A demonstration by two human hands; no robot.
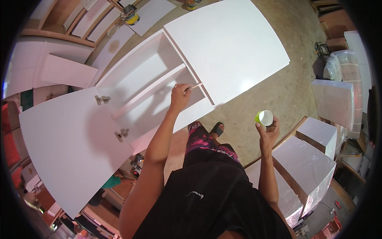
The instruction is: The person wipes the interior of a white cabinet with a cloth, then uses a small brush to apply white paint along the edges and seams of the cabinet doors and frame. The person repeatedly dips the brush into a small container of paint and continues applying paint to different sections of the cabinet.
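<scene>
My left hand (180,95) grips a small thin brush (197,85). Its tip is at the edge of a white cabinet (143,103), beside a large white panel (229,50); whether it touches is hard to tell. The cabinet lies on the floor with its compartments facing up, split by a white divider (152,89). On the left a white door (68,140) is swung wide, with two metal hinges (121,135) on its edge. Away to the right, my right hand (269,130) holds a green paper cup (264,118) tilted so its white inside shows; its contents cannot be made out.
Plastic-wrapped white boxes (304,161) stand close on my right. A paint can (131,18) rests on white boards beyond the cabinet. Wooden drawer frames (65,33) are at the upper left. Another person's green sleeve (112,181) shows below the door. Concrete floor (238,112) lies between.
</scene>
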